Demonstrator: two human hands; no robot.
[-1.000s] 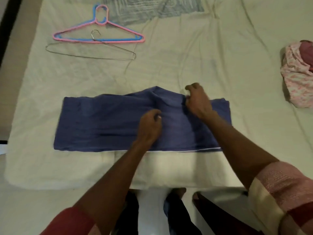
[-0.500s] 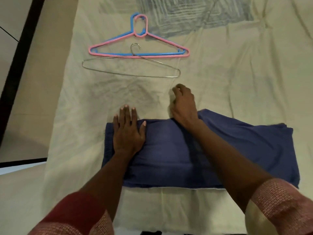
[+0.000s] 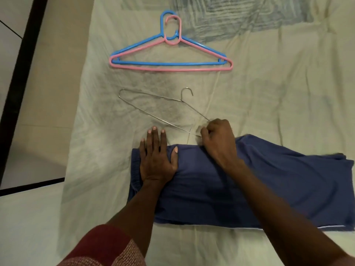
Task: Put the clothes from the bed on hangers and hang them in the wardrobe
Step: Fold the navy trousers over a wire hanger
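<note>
Left hand [image 3: 156, 158] spread flat on folded blue trousers [image 3: 249, 185] on the bed [image 3: 278, 102], right hand [image 3: 219, 140] pinching wire hanger [image 3: 153, 110], pink hanger [image 3: 172, 69] and blue hanger [image 3: 169, 63] farther off

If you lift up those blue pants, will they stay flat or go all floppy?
Probably floppy: the blue pants lie folded in soft creases on the bed sheet. They look like thin cloth, so likely light. The left hand pressing them flat suggests they shift easily.

Both forearms are bare, the nails on the left hand [image 3: 156, 158] are pale pink, and the left sleeve [image 3: 103, 246], pushed up the arm, is a knit in dark red and lighter pinkish-red bands.
</note>
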